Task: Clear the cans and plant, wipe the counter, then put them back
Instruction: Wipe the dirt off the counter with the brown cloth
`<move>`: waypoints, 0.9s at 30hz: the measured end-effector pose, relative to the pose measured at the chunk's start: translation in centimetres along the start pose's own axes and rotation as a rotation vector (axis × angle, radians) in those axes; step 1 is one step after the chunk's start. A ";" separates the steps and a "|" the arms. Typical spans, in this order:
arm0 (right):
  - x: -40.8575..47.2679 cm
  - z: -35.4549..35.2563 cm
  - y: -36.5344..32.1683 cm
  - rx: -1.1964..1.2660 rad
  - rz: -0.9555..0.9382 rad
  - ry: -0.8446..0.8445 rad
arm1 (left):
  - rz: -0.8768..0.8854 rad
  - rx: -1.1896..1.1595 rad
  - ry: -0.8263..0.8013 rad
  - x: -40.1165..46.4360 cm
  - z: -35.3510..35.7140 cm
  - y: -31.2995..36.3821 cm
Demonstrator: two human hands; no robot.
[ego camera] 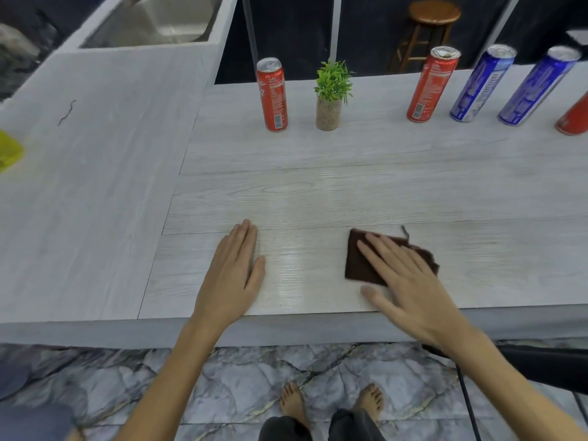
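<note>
My right hand lies flat, its grip open, fingers straight on a folded dark brown cloth near the front edge of the pale wood-grain worktop. My left hand rests open and empty beside it. At the far edge stand slim red and blue cans and a small leafy plant in a speckled pot.

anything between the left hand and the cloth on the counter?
Nothing. In the head view the counter is bare and glossy between the left hand and the brown cloth, which lies under the right hand.
</note>
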State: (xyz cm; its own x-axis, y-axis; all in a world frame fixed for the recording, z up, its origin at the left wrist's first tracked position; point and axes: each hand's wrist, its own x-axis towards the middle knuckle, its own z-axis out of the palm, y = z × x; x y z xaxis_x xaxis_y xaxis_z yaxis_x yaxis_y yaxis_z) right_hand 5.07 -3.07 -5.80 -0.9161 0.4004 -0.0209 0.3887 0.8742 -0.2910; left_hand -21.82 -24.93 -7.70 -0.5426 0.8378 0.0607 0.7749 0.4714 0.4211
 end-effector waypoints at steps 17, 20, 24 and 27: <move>-2.7 1.7 -3.2 0.053 -0.081 -0.011 | -0.014 -0.051 0.057 1.7 0.8 5.7; -4.8 -0.1 1.8 0.063 0.008 0.014 | 0.029 -0.069 0.018 2.5 2.3 7.8; -2.4 -2.1 7.0 0.006 0.165 0.054 | 0.042 -0.023 -0.002 2.9 3.5 8.5; 2.8 -2.3 7.9 -0.002 0.212 0.055 | 0.035 0.011 -0.004 2.9 3.7 8.5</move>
State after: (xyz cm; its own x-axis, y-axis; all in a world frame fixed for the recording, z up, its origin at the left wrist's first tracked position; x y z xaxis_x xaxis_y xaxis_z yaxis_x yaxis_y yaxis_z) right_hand 5.86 5.61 -5.98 -0.8071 0.5898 -0.0293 0.5725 0.7694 -0.2834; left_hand -15.60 -17.46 -7.26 -0.5139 0.8549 0.0712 0.7967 0.4448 0.4092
